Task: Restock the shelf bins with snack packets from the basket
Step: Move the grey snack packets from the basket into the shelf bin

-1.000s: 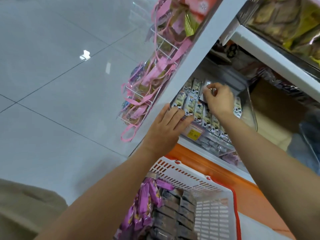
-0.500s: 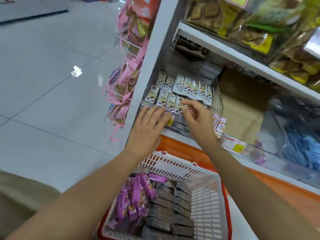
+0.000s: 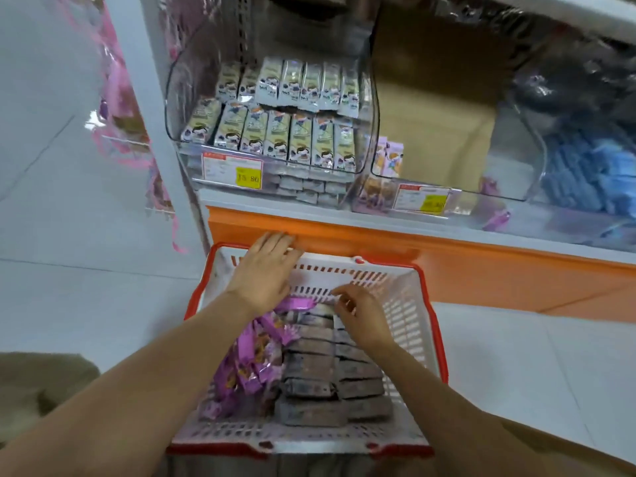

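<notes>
A white basket with a red rim [image 3: 436,325] sits on the floor below the shelf. It holds purple snack packets [image 3: 247,366] on the left and stacked grey packets [image 3: 309,366] on the right. My left hand [image 3: 265,270] lies flat with straight fingers over the basket's far left corner. My right hand [image 3: 361,313] is over the far end of the grey stack, fingers bent down onto it; whether it grips a packet is hidden. On the shelf above, the clear left bin [image 3: 172,98] holds two rows of cream packets [image 3: 275,132].
A middle bin [image 3: 375,132] holds a few purple packets [image 3: 390,160] before a cardboard box [image 3: 437,108]. A right bin holds blue packets [image 3: 578,173]. Yellow price tags [image 3: 248,177] front the bins. Orange shelf base [image 3: 464,270] runs behind the basket. Pink hanging goods [image 3: 117,98] are at left.
Both hands came down from the left shelf bin to the basket. The view has tilted down, so the whole basket now shows.
</notes>
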The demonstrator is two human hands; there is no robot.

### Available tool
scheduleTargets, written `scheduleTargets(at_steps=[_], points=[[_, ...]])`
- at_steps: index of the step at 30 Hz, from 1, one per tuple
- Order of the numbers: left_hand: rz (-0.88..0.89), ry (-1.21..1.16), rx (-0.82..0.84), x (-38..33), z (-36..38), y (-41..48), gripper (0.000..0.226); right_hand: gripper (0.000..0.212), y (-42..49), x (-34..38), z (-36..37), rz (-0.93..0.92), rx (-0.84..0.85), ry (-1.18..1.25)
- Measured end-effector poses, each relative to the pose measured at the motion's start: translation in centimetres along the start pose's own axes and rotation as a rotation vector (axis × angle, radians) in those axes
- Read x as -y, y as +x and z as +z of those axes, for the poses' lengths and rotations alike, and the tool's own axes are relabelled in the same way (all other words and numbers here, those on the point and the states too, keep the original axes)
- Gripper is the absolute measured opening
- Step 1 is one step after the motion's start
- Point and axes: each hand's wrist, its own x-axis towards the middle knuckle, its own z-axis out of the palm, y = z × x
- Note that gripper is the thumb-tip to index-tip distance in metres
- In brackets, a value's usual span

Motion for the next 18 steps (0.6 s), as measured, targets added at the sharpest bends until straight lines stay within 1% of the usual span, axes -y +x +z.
scheduleTargets(at_steps=[1, 3, 5, 7, 9, 11, 15, 18], points=[[-0.038, 0.006, 0.036, 0.0, 0.6, 0.1, 0.074, 0.019, 0.0, -1.1, 0.9, 0.037, 0.035, -0.033], [-0.101, 0.021, 0.077, 0.2, 1.6, 0.1, 0.082, 0.032, -0.2, -3.2, 2.6, 0.088, 0.118, -0.081], [-0.13, 0.042, 0.081, 0.4, 2.8, 0.1, 0.089, 0.045, -0.3, -4.8, 3.9, 0.12, 0.226, -0.133], [-0.149, 0.056, 0.08, 0.9, 3.8, 0.1, 0.092, 0.052, -0.2, -5.9, 4.9, 0.141, 0.351, -0.189], [-0.164, 0.045, 0.096, 1.4, 4.5, -0.1, 0.09, 0.049, -0.1, -6.9, 5.8, 0.154, 0.418, -0.253], [-0.17, 0.006, 0.102, 1.6, 5.1, -0.3, 0.088, 0.046, 0.1, -7.6, 6.9, 0.113, 0.461, -0.342], [-0.193, -0.062, 0.084, 1.6, 5.6, -0.3, 0.087, 0.04, 0.5, -8.5, 8.8, 0.021, 0.616, -0.486], [-0.198, -0.079, 0.051, 1.6, 6.1, -0.4, 0.087, 0.038, 0.9, -8.9, 9.2, 0.029, 0.618, -0.518]])
